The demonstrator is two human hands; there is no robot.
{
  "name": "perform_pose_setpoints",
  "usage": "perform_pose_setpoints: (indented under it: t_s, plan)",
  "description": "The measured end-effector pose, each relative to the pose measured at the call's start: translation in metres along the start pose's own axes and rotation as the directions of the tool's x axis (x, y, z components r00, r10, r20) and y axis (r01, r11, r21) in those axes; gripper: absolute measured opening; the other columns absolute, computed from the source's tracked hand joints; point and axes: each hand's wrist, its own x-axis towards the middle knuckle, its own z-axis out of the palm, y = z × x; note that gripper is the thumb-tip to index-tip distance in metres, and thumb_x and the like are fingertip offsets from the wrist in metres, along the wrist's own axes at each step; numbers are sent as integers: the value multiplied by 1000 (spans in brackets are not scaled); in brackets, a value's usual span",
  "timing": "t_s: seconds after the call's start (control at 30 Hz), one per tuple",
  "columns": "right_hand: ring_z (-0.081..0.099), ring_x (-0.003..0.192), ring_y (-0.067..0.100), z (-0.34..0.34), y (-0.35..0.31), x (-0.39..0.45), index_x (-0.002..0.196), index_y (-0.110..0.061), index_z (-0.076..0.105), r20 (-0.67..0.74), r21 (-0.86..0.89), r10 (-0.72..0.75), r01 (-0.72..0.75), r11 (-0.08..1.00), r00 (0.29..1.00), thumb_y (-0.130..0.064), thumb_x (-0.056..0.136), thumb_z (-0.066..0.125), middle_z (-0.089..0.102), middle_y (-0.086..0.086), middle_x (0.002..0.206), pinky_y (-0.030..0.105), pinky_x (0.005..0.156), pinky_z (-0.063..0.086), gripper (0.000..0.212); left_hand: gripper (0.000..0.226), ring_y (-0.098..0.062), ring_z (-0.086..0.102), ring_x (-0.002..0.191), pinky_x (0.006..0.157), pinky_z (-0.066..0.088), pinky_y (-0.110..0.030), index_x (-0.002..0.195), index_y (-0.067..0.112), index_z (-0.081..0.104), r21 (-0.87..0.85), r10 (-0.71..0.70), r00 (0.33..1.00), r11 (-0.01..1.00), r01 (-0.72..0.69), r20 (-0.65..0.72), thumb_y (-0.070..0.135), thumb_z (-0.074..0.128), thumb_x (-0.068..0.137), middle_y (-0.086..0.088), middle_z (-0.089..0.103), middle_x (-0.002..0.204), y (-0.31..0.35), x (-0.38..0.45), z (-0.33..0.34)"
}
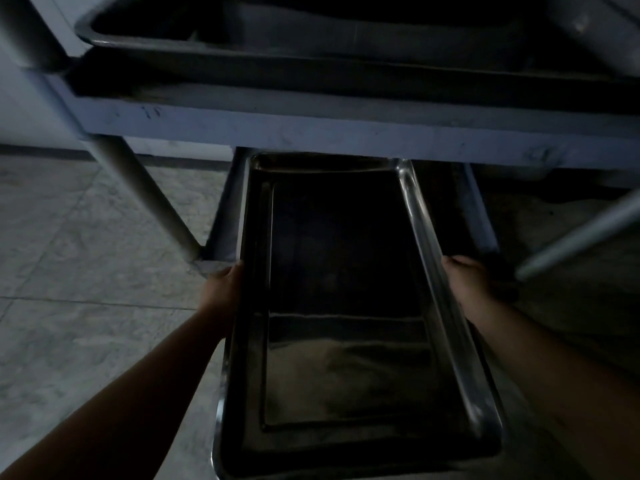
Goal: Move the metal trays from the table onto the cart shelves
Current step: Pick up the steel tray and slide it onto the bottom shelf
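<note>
A long shiny metal tray [346, 306] fills the middle of the dim head view, its far end tucked under the cart's upper shelf rail [346, 128]. My left hand [223, 289] grips its left rim and my right hand [467, 282] grips its right rim, both about halfway along. The near end juts toward me beyond the cart. A second metal tray [242, 46] lies on the upper shelf at the top of the view.
The cart's round leg [152, 199] slants down on the left to the lower shelf corner [211, 265]. Another pale bar [581, 233] crosses at the right. Tiled floor [86, 271] spreads to the left.
</note>
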Motion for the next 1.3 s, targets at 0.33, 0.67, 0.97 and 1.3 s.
perform_pose_setpoints:
  t_s: [0.33, 0.67, 0.97, 1.3]
  plan:
    - [58, 108, 40, 20, -23, 40, 102, -2, 69, 7, -248, 10, -8, 969, 1000, -28, 95, 53, 64, 25, 115, 41, 94, 45, 32, 39, -24, 75, 74, 63, 62, -37, 87, 22, 75, -146, -77, 997, 986, 77, 5, 58, 60, 90, -5, 76, 76, 10, 32, -1]
    - [54, 118, 32, 3, -39, 23, 129, -7, 56, 227, -265, -30, 92, 960, 973, -36, 100, 45, 59, 17, 128, 33, 95, 40, 42, 47, -30, 74, 79, 64, 59, -41, 103, 9, 71, -431, -11, 977, 896, 104, 212, 53, 56, 95, -16, 74, 91, -6, 21, -14]
    - [56, 66, 14, -82, 60, -133, 97, -25, 59, 144, -370, 44, 13, 929, 989, -34, 99, 46, 60, 2, 78, 28, 58, 43, 16, 29, -36, 63, 75, 65, 54, -41, 110, -7, 61, -333, 103, 962, 943, -14, 252, 16, 46, 103, -26, 62, 90, -7, -2, -15]
    - [58, 66, 13, -74, 68, -79, 85, -25, 66, -91, 70, 56, -50, 996, 994, -42, 93, 54, 65, 0, 80, 28, 55, 43, 22, 26, -28, 69, 75, 62, 57, -40, 93, 16, 75, -479, 114, 956, 877, 31, 272, 25, 52, 101, -12, 71, 86, -21, -15, -1]
